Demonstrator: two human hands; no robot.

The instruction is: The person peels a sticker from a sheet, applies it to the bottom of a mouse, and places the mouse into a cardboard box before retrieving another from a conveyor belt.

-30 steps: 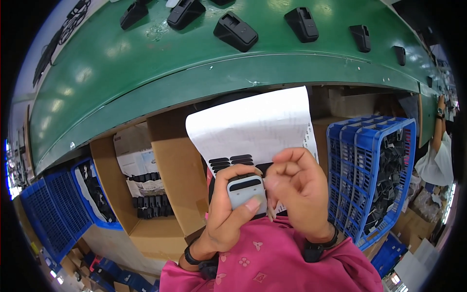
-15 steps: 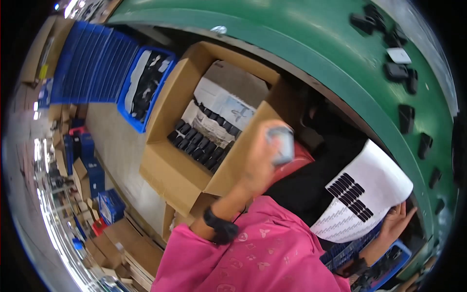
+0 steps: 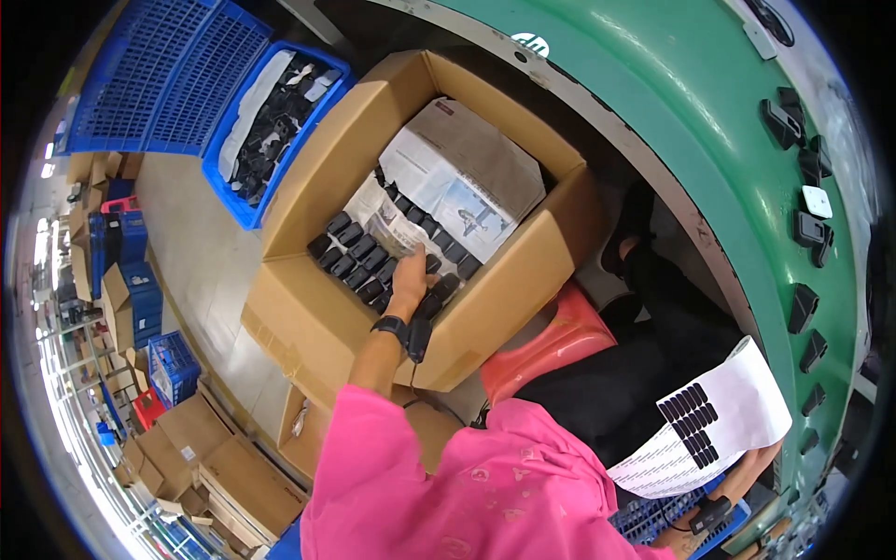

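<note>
My left hand [image 3: 408, 282] reaches down into an open cardboard box [image 3: 313, 303], its fingers closed among rows of small black plastic parts [image 3: 362, 255]. Whatever those fingers hold is mostly hidden by the hand. Pale printed paper [image 3: 464, 177] covers the rest of the parts inside the box. My right hand [image 3: 758, 464], low at the right, grips the edge of a curling white sheet [image 3: 737, 397]. Black oblong stickers [image 3: 689, 427] sit in rows on that sheet.
A green worktable [image 3: 672, 112] curves along the right, with several black parts [image 3: 804, 308] near its far side. Behind the box stands a blue crate [image 3: 252, 210] of dark pieces. A red stool [image 3: 551, 345] is beside my leg; cardboard boxes [image 3: 224, 485] lie lower left.
My left hand has gone from above the box's near edge, where it held a blurred greyish object, down into the box. My right hand still has the sheet; the view has shifted.
</note>
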